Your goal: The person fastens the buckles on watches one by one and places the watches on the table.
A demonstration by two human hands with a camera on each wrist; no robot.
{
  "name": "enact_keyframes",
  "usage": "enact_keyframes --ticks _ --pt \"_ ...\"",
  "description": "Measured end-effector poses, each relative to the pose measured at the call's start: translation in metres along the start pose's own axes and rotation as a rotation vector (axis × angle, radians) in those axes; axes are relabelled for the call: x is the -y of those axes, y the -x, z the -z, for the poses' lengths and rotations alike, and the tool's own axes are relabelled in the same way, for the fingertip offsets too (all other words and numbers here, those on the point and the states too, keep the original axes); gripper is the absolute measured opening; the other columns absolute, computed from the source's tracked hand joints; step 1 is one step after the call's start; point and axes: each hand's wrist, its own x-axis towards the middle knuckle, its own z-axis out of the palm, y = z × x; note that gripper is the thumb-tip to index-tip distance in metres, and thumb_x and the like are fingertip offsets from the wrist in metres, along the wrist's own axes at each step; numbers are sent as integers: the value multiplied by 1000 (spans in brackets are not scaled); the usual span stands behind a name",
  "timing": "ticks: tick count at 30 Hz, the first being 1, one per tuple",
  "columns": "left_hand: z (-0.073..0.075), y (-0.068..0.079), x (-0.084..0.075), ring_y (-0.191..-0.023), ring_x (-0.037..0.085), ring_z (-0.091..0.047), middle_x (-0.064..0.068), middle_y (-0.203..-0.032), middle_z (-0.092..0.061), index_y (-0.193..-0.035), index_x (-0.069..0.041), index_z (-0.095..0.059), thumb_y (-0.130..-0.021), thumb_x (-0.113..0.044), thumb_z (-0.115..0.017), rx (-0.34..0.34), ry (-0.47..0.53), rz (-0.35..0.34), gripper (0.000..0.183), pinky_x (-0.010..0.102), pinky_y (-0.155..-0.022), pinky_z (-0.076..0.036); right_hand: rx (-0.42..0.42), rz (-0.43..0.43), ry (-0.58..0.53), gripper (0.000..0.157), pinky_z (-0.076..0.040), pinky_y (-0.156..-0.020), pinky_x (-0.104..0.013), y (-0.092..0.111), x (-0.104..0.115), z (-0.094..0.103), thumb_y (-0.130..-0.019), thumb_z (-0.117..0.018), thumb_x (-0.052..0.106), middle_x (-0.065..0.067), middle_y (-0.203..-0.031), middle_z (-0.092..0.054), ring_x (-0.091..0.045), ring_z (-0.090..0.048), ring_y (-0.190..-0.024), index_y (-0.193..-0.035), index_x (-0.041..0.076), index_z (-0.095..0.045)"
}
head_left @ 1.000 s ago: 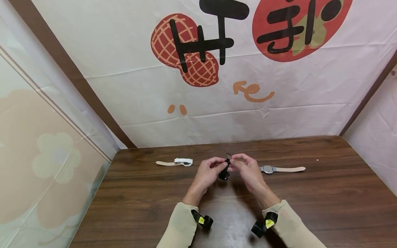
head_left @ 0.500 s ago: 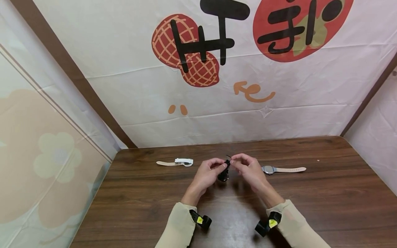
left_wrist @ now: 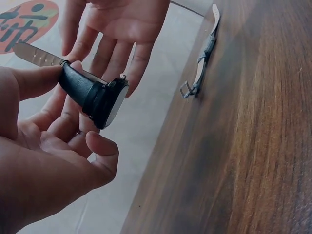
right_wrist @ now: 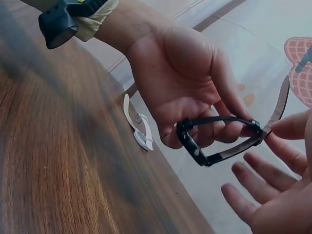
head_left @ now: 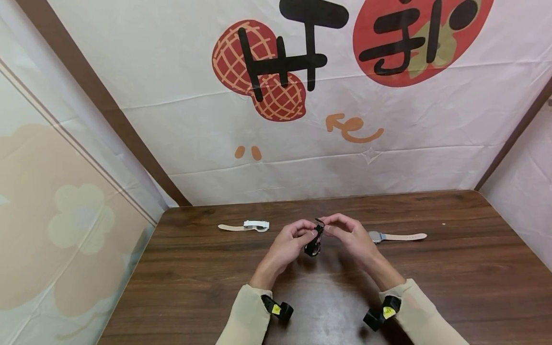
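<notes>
A black wristwatch [head_left: 312,247] is held above the table between both hands. Its leather strap makes a closed loop in the right wrist view, where the strap's free end [right_wrist: 281,100] sticks out past the buckle. My left hand [head_left: 290,243] pinches the strap between thumb and index finger close to the buckle. Thumb and index finger of my right hand [head_left: 352,239] pinch at the buckle and free end, its other fingers spread apart. The watch case [left_wrist: 113,104] hangs below the fingers in the left wrist view.
A white watch [head_left: 257,225] with a pale strap lies left of the hands on the brown wooden table [head_left: 194,287]. On the right lies a watch with a blue-edged strap [head_left: 405,237], partly behind my right hand. A printed cloth [head_left: 207,172] hangs behind the table.
My right hand and forearm have shifted slightly right, covering more of the blue-edged watch. The black watch has turned a little, and its free strap end tilts differently. My left hand stays nearly still.
</notes>
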Motion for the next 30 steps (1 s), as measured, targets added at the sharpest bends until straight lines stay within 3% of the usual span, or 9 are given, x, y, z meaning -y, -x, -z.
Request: enact_keyframes --ticks 4,8,15,20,24,30 --pt "1 0 -2 -86 12 -66 19 -103 -71 -114 5 -62 -98 -13 -59 -1 11 -1 23 25 -81 -50 71 1 -85 28 -51 -97 -38 -2 -1 4 -99 -58 10 0 -105 -69 -12 -67 -99 -113 -15 -54" --pt "2 0 -4 -87 12 -65 13 -98 -71 -114 5 -63 -99 -12 -58 -8 16 5 24 25 -82 -50 117 -7 -123 26 -51 -98 -42 -4 -3 6 -101 -56 12 0 -101 -70 -17 -69 -98 -112 -11 -55" --pt "4 0 -1 -83 10 -64 4 -90 -71 -115 7 -64 -97 -10 -59 -15 23 -2 25 23 -78 -50 98 -41 -89 23 -55 -91 -41 -6 -6 6 -100 -60 19 -1 -101 -71 -16 -70 -94 -108 -3 -61" --pt "4 0 0 -78 11 -62 2 -87 -69 -116 8 -63 -96 -5 -59 -18 44 -8 24 24 -74 -51 98 -34 -41 32 -54 -92 -49 -5 -5 7 -99 -63 19 -6 -109 -69 -14 -69 -96 -120 -4 -59" --pt "4 0 0 -79 11 -63 7 -91 -71 -116 7 -64 -96 -3 -59 -23 24 -16 23 24 -74 -51 118 -36 -2 38 -54 -91 -50 -5 -3 7 -99 -62 19 -12 -116 -67 -13 -68 -95 -127 -6 -59" --pt "3 1 0 -88 14 -67 15 -102 -72 -117 6 -66 -93 -5 -65 -23 -6 -30 26 24 -78 -52 134 -69 -27 37 -55 -89 -47 -5 -4 7 -100 -61 17 -7 -111 -67 -13 -67 -95 -123 -11 -56"
